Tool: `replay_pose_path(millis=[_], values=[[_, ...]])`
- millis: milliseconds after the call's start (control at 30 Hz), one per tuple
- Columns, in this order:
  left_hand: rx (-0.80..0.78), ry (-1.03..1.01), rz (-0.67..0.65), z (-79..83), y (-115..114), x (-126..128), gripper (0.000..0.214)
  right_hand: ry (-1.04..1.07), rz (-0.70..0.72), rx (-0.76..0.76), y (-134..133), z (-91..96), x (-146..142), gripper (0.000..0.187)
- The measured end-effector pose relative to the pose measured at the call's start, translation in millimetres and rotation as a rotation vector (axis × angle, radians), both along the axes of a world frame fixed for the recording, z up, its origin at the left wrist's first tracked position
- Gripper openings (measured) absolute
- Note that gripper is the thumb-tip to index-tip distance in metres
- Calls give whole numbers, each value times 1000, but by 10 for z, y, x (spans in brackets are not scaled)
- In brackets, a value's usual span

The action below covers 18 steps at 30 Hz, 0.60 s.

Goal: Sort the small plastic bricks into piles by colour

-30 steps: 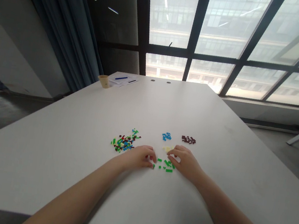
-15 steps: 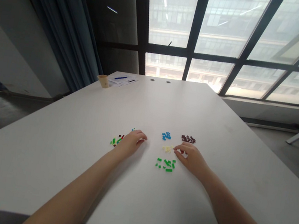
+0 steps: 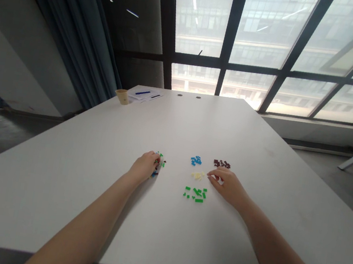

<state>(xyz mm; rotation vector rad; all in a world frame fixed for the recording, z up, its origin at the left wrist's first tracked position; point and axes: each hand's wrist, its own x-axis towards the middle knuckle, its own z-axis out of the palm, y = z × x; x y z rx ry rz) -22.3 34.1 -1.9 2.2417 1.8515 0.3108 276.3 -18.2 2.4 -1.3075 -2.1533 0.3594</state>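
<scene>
My left hand (image 3: 144, 166) is over a pile of small mixed-colour building bricks (image 3: 163, 164). Its fingers are curled down and drawn together among them, hiding part of the pile and whatever they may grip. Beside some pale yellow bricks (image 3: 197, 175), my right hand (image 3: 226, 183) hovers with thumb and forefinger bent but slightly apart, and nothing shows between them. Dark brown bricks (image 3: 221, 163) lie just beyond that hand. Blue bricks (image 3: 196, 160) are grouped behind the yellow ones, and green bricks (image 3: 199, 193) are spread in front of them.
The white table (image 3: 160, 232) stretches away to the windows. A paper cup (image 3: 122, 96) stands at its far left edge, beside papers (image 3: 135, 96) with a blue pen (image 3: 143, 93) on them. Two dark round spots (image 3: 180, 95) mark the far end.
My left hand has drawn back left and its fingers have come down onto the mixed bricks, some now showing to its right. My right hand has shifted slightly right, away from the yellow bricks.
</scene>
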Motion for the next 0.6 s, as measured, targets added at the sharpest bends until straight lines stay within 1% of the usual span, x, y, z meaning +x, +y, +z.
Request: replay_pose_path(millis=[100,167,233,333,400,533,600], values=[[77,83,-25,15,-29,23,20,3,0,-6,5,0,0,19],[107,87,-40,25,-55,61,20,2,5,-3,9,-2,-3,18],[113,96,-46,34,-82,116,19,0,9,0,10,-2,-10,18],[97,133,0,36,-115,199,20,2,14,-4,2,8,-23,18],[108,145,4,25,-129,237,16,2,21,-11,-6,19,-29,18],[161,141,-56,-17,-132,272,17,3,25,-13,-13,30,-33,19],[184,103,-77,-32,-120,283,17,6,27,-11,-11,27,-32,19]])
